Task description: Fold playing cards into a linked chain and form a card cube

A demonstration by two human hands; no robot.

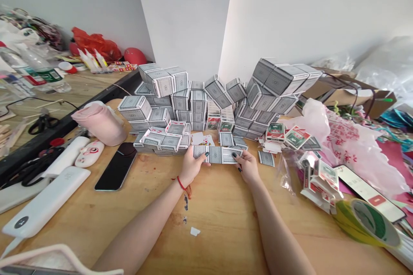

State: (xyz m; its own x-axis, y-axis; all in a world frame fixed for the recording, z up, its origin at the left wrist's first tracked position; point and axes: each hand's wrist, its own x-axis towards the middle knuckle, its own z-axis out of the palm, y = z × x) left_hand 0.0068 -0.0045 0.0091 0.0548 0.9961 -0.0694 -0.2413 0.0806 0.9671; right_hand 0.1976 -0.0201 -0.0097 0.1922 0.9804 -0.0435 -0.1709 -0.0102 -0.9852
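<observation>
- In front of the stacked card blocks (198,101), above or on the middle of the worktop (226,223), I have a strip of patterned cards (215,154) stretched level between my hands.
- My left hand (193,165) pinches its left end, thumb on the near face; my right hand (249,166) pinches the right end, thumb on the front too.
- I expect it to weigh almost nothing: each card thin and springy, the joins between them the weak spots, apt to hinge or slip under a twist.
- The faces look smooth and perhaps slippery, so a light, flat pinch at the outer ends seems right; squeezing hard could crease them.
- Most of my fingers are hidden behind the strip. I cannot tell what joins the cards, how many layers there are, or whether the lower edge touches wood.
- The strip partly covers the loose cards (201,139) behind it.
- A pale loop (58,247) at lower left is cut off; I cannot name it.
</observation>
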